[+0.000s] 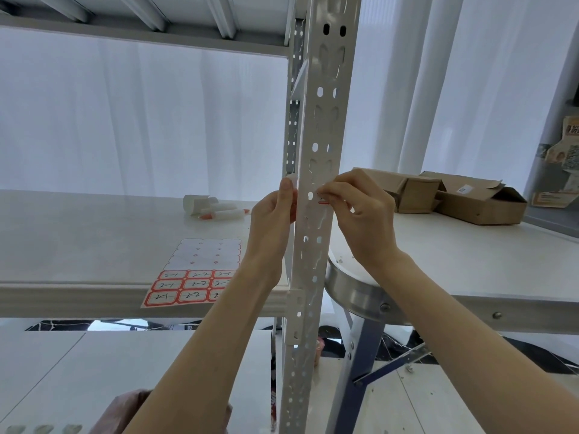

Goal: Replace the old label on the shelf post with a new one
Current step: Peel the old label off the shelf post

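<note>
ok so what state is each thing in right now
post, upright, gripped by the left hand
label, on the post, pinched by the right hand
label sheet, flat on the shelf, top rows peeled off, bottom rows still full
white tubes, lying on their sides
cardboard box, on its side, end flaps open
</note>
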